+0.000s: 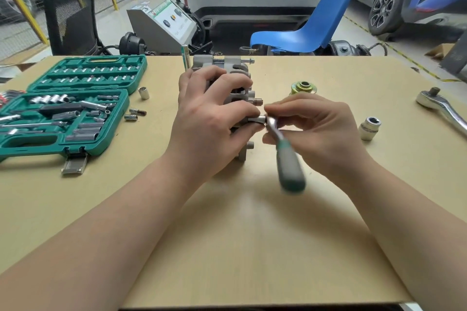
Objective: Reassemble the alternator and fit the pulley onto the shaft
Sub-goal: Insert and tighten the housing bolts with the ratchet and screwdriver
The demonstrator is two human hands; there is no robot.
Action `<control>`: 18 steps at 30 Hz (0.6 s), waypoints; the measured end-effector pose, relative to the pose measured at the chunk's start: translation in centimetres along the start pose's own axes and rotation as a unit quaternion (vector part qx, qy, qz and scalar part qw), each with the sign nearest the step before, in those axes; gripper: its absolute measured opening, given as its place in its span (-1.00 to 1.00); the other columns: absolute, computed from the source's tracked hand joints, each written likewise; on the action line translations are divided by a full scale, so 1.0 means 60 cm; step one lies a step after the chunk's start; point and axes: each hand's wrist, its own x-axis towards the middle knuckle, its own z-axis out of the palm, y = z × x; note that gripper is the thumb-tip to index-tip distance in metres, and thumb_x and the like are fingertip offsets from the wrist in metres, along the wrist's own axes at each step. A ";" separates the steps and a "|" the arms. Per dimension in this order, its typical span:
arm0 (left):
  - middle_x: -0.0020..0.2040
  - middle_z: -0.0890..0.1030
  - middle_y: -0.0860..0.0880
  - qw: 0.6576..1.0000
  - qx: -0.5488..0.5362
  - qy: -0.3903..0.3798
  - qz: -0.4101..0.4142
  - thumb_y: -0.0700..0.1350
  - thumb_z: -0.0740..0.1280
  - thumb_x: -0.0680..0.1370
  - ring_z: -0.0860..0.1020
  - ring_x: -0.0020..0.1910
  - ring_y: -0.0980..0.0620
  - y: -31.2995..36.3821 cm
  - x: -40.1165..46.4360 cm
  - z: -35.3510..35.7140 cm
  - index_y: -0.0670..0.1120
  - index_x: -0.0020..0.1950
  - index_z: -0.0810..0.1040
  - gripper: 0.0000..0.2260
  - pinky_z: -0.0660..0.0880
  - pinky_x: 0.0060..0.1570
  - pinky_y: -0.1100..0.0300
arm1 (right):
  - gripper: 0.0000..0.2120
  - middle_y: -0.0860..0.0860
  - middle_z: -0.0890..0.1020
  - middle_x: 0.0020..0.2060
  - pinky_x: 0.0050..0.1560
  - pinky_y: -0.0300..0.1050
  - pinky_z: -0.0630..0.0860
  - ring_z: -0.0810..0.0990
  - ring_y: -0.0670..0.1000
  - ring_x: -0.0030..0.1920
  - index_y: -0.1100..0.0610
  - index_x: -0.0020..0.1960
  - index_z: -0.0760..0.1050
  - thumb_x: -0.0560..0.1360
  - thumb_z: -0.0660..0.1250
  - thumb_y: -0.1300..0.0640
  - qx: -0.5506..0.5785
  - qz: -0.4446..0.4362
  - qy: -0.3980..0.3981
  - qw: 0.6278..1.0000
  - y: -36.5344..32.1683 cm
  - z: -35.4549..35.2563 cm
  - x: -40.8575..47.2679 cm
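Observation:
The grey alternator (pixel 236 76) stands on edge at the middle of the bench, with bolts sticking out of its right face. My left hand (pixel 209 118) grips its body from the near side. My right hand (pixel 310 129) pinches the head of a small ratchet (pixel 288 159) with a green and grey handle. The ratchet's socket (pixel 256 119) sits on a bolt on the alternator's right face, and the handle hangs down towards me, blurred. The yellowish pulley (pixel 303 88) lies on the bench to the right of the alternator, apart from it.
An open green socket case (pixel 75 106) fills the left of the bench, with loose sockets (pixel 143 92) beside it. A large socket (pixel 369 128) and a big chrome ratchet (pixel 442 108) lie at the right. A blue chair (pixel 310 25) and parked cars stand beyond.

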 end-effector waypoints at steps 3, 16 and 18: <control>0.23 0.69 -0.11 1.000 0.007 0.006 0.001 0.03 0.56 0.56 0.54 0.21 -0.35 0.000 0.000 0.001 -0.07 -0.03 0.79 -0.83 0.45 0.19 -0.35 | -0.73 -0.01 0.80 -0.08 0.00 -0.15 0.68 0.77 0.00 -0.11 0.01 0.05 0.78 0.40 0.64 0.25 0.089 0.085 0.023 0.992 -0.008 0.002 0.005; 0.25 0.68 -0.06 1.000 0.011 -0.014 0.011 0.05 0.53 0.58 0.49 0.25 -0.34 -0.005 0.000 0.000 -0.04 -0.01 0.79 -0.83 0.44 0.18 -0.35 | -0.64 -0.05 0.79 0.00 0.09 -0.14 0.67 0.77 0.00 -0.01 -0.17 0.12 0.75 0.49 0.54 0.25 0.057 0.054 -0.030 0.996 -0.013 -0.006 0.001; 0.24 0.68 -0.05 1.000 0.012 -0.008 0.011 0.05 0.52 0.58 0.50 0.24 -0.34 -0.005 0.000 0.001 -0.05 -0.01 0.79 -0.82 0.43 0.18 -0.36 | -0.60 -0.05 0.79 0.00 0.13 -0.09 0.67 0.77 0.05 0.01 -0.15 0.08 0.75 0.42 0.58 0.31 0.028 0.020 -0.020 0.999 -0.008 -0.004 0.000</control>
